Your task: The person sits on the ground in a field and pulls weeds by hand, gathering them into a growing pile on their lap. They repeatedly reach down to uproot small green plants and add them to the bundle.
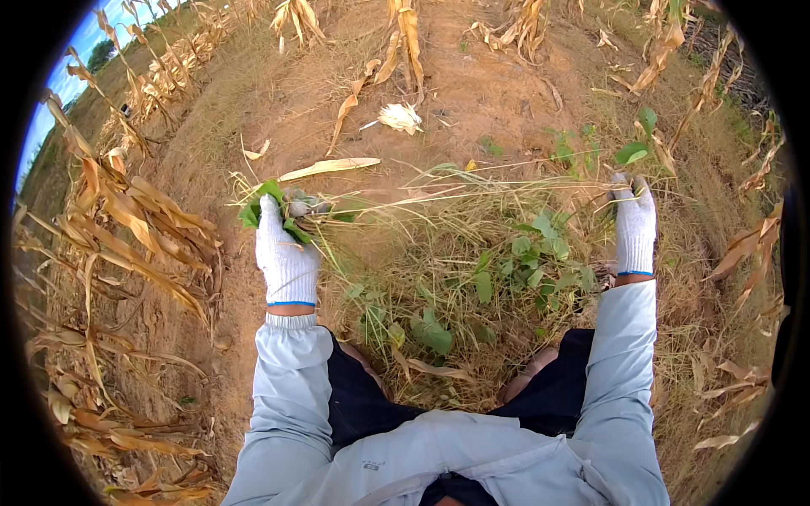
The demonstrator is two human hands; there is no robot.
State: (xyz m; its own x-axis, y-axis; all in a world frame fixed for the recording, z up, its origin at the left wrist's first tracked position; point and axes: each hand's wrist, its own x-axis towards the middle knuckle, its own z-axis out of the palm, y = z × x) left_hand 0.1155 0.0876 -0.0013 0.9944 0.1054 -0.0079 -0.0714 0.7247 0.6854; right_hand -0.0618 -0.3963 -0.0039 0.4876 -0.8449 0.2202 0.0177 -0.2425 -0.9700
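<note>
My left hand [287,249], in a white knit glove with a blue cuff edge, is closed around a bunch of pulled weeds [251,212]. Green leaves and dirty stems stick out past its fingers. From that bunch, long thin grass stems [439,198] stretch across to the right. My right hand [634,221], gloved the same way, has its fingers curled on the far end of these stems, beside a round green leaf [631,153]. Between my arms and just above my knees, leafy green weeds [433,331] and tangled grass cover the soil.
Dry corn stalks [143,219] stand and lean along the left. More withered corn plants [407,42] rise at the far side, with others at the right. A pale corn husk [400,118] and a long dry leaf [331,169] lie on reddish soil [472,93].
</note>
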